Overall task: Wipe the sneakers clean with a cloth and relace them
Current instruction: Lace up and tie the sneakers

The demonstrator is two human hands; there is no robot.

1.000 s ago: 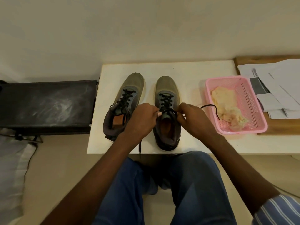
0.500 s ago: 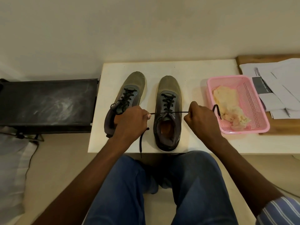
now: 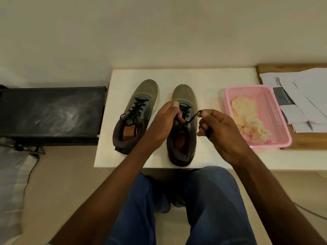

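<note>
Hands pinching lace, above right sneaker

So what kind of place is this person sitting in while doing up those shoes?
Most likely a room at home or a small office, not a workshop. The sneakers sit on a low white table against a plain wall, a pink basket beside them holds a cloth, and loose papers lie on a wooden surface.

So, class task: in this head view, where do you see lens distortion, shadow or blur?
Head view: wide-angle bending curves the white table edge; the pink basket casts a soft shadow to its left; the lace detail is dim and slightly soft between left hand and right hand.
</note>
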